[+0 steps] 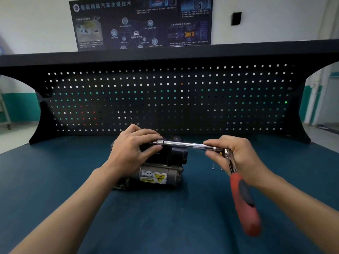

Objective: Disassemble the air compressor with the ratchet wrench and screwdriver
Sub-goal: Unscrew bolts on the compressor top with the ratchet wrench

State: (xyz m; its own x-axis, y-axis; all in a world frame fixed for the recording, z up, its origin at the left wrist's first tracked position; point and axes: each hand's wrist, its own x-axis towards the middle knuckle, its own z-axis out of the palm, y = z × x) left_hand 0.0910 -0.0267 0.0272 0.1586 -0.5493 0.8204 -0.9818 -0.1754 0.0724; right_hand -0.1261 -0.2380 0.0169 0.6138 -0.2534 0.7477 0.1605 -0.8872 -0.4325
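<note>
Fingers (150, 133) of your left hand (134, 149) curl over the far tip of a chrome extension bar (183, 144), thumb underneath, directly above the air compressor (165, 167). The hand hides the bar's tip, so you cannot tell whether a socket sits on a fastener. To the compressor's right, the thumb and forefinger of your right hand (236, 154) pinch the bar's knurled end where it meets the head of the ratchet wrench (242, 197). The wrench's red-and-black handle slants down from that hand toward you, clear of the compressor and with no fingers around it.

The compressor lies on its side on the blue surface (165, 226), with its yellow warning label (154, 176) facing you. Its dark upper housing and grey motor body look joined as one unit.

Two small fasteners (213, 165) lie loose on the surface just right of the compressor. They suggest that a first pair has already come out. By that reading the job is in its early stages: the housing is yet to be separated and more bolts are likely left. No screwdriver is in view.

Behind the compressor stands a black pegboard (165, 98), with a dark poster (141, 22) on the wall above.
</note>
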